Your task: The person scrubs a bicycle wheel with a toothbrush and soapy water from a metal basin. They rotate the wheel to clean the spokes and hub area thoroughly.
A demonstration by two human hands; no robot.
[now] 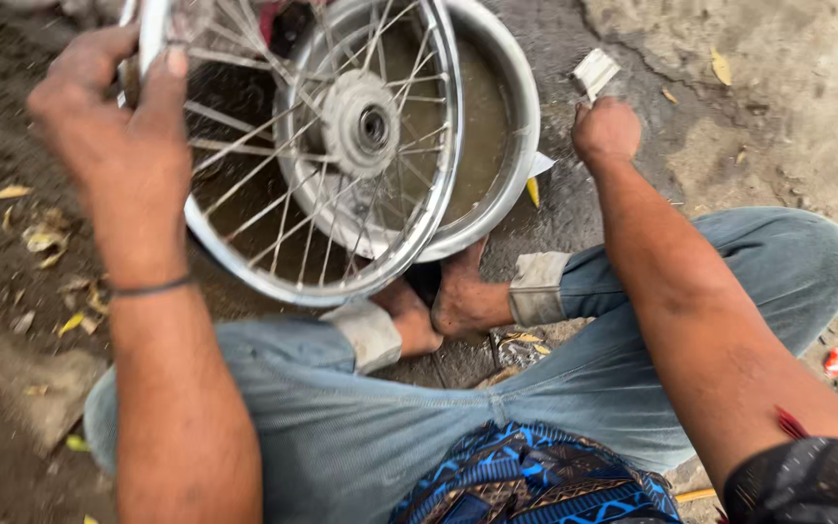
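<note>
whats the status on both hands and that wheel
Left hand gripping rim of spoked wheel, held tilted over metal basin of murky water. Right hand fisted on a small pale block. Nothing blocking.

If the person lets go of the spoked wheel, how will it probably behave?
The spoked wheel looks stiff: metal rim and many taut spokes. It would probably tip or roll, since it leans tilted over the basin, steadied by the left hand at the rim. The shiny rim may be slippery, as the basin holds murky water.

Spoked wheel [322,146] over basin [506,116], feet [438,306] just below, paper scrap [596,70] right of basin
</note>
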